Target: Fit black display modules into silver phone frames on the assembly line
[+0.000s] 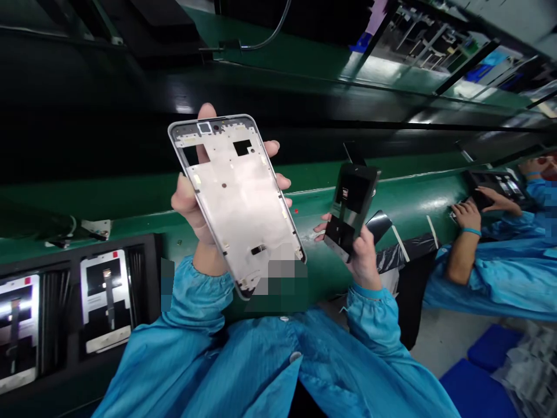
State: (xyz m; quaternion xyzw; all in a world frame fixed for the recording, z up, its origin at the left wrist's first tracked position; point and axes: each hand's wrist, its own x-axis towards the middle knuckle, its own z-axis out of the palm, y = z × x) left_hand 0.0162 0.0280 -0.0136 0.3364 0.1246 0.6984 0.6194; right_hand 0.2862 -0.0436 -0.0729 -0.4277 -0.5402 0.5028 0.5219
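My left hand (188,200) grips a silver phone frame (243,197) from behind, thumb along its left edge and fingertips curled round the right edge. The frame is tilted, its pale inner side with two square cut-outs turned towards me. Its lower corner is blurred out. Further right, my right hand (364,258) holds a dark phone screen panel (351,203) by its lower part. A ribbon-like strip shows on the panel's face. The two pieces are apart, both held above the green bench (313,278).
At the left, a black tray (150,249) holds several screen panels (108,302) in slots. A dark panel (379,223) and black plastic film (391,255) lie beyond my right hand. Another person's hands (470,215) work at the right. Blue stools (474,383) stand below.
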